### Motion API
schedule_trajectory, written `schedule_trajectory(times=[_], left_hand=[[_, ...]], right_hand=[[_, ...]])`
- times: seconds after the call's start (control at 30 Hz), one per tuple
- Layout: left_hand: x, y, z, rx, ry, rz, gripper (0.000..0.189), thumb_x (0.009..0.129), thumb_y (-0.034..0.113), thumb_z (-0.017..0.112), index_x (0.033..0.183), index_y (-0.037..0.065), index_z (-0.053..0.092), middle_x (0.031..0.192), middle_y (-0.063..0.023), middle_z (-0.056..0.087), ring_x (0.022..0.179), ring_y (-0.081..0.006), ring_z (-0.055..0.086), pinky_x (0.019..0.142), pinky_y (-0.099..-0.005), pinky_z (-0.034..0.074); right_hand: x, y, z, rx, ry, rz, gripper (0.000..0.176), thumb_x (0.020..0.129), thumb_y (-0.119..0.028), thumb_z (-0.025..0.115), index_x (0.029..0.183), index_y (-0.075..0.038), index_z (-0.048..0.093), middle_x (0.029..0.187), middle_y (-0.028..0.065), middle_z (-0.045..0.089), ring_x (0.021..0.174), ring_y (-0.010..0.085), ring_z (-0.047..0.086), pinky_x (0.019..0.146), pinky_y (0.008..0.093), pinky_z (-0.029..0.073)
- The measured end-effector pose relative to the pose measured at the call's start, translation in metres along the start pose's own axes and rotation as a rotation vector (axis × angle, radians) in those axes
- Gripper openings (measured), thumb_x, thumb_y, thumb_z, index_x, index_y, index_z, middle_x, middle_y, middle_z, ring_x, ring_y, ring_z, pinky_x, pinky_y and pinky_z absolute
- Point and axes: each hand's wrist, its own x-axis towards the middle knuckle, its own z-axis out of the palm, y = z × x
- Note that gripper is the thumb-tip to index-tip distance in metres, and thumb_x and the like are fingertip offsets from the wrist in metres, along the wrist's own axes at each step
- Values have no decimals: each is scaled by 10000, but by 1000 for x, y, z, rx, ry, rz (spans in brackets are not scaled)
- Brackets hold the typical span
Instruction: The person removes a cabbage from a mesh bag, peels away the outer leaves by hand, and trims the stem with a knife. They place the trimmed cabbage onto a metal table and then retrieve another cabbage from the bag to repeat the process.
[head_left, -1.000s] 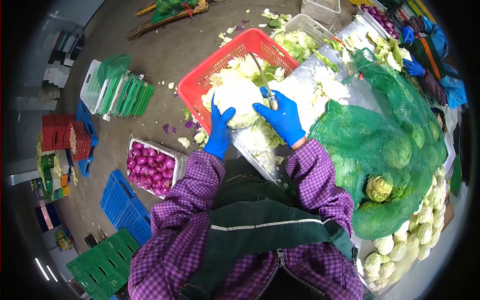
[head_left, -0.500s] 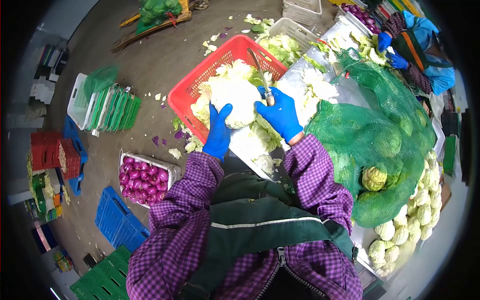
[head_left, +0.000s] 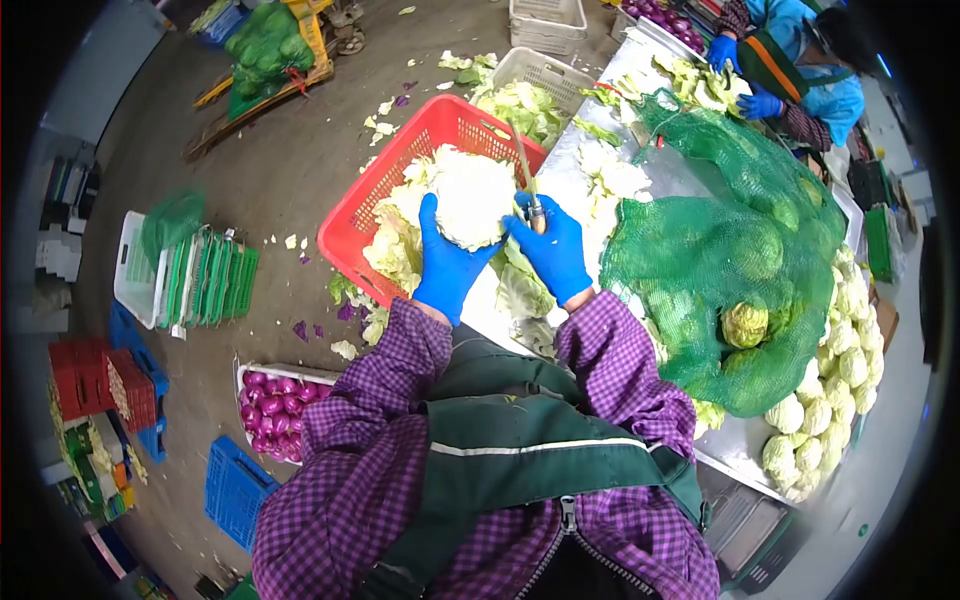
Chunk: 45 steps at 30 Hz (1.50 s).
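A pale, brightly lit cabbage (head_left: 478,195) rests against my left hand (head_left: 452,262), whose blue-gloved fingers wrap its left and near sides. My right hand (head_left: 556,248), gloved in blue too, grips a knife (head_left: 522,160) by its wooden handle, the blade pointing away from me along the cabbage's right side. Behind and below the cabbage is a red plastic basket (head_left: 338,258) holding pale trimmed leaves (head_left: 393,248). More loose leaves (head_left: 522,285) lie on the metal table just under my right hand.
To the right, a green net bag (head_left: 725,260) of cabbages covers much of the table. Trimmed cabbages (head_left: 812,425) are piled beyond it. A co-worker's blue-gloved hands (head_left: 760,102) handle leaves at the far right. A crate of purple onions (head_left: 272,410) stands on the floor at left.
My left hand has shifted from the cabbage's left side to beneath its near side. The cabbage has turned slightly, and the knife stays in my right hand. The whole view has shifted a little.
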Motion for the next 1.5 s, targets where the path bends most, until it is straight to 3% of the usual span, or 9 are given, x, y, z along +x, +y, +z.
schedule_trajectory(times=[0.13,0.27,0.4,0.73,0.83,1.0,1.2,1.3,1.5], left_hand=[[-3,5,11,-104,-9,-123,719,851,595,434,1387,120,373,1418,-106,395,1288,-325,383,1042,-533,304],[12,-3,5,-148,-131,-163,718,861,582,434,1386,96,370,1417,-113,393,1281,-329,386,1051,-514,311],[26,-16,9,0,64,-75,591,877,471,534,1310,73,469,1276,-94,542,1134,-240,539,951,-378,439],[33,-28,-15,6,122,-147,595,852,522,536,1295,126,493,1273,-74,538,1122,-246,524,950,-422,424],[15,-19,-1,75,212,-189,617,820,547,551,1312,183,476,1290,-48,532,1169,-226,499,941,-444,393],[27,-35,-16,116,212,-95,568,838,479,577,1298,172,445,1252,-88,523,1160,-230,503,921,-460,429],[-5,-8,-5,344,103,-41,532,890,381,564,1323,167,342,1233,-128,486,1115,-285,530,888,-457,494],[-8,2,19,386,-82,-105,616,958,444,386,1409,39,274,1385,-168,403,1254,-326,431,1027,-498,379],[-4,3,7,165,-123,-197,726,882,508,495,1416,69,276,1387,-159,406,1260,-334,424,1006,-524,389]], right_hand=[[7,15,-4,7,25,54,228,788,-143,668,980,-21,657,805,143,681,716,220,655,664,320,509],[-8,-5,2,-238,135,-333,686,723,-295,748,1316,-102,463,1247,196,544,860,278,657,718,346,529],[-10,-18,18,-388,53,-167,984,650,-391,773,1444,-160,240,1434,220,320,1048,343,597,775,382,528],[3,-2,-2,-476,-42,-30,562,716,-263,661,1254,-157,540,1210,239,550,856,345,650,732,389,529],[16,27,-22,-198,103,27,111,771,-114,586,812,-85,686,782,112,683,726,288,657,674,373,514],[-6,3,-10,-106,-81,-101,957,660,-265,808,1429,-77,271,1288,187,511,1156,288,535,945,347,439],[15,3,-45,549,-190,-84,841,725,-137,747,1415,-12,283,1348,147,440,1232,174,431,1013,337,382],[5,-29,-66,266,-289,300,677,761,-136,689,1366,-28,406,898,69,653,700,110,610,605,256,487],[7,25,-66,570,-90,247,308,866,-138,525,1132,-27,632,685,41,603,425,80,454,452,225,396]])
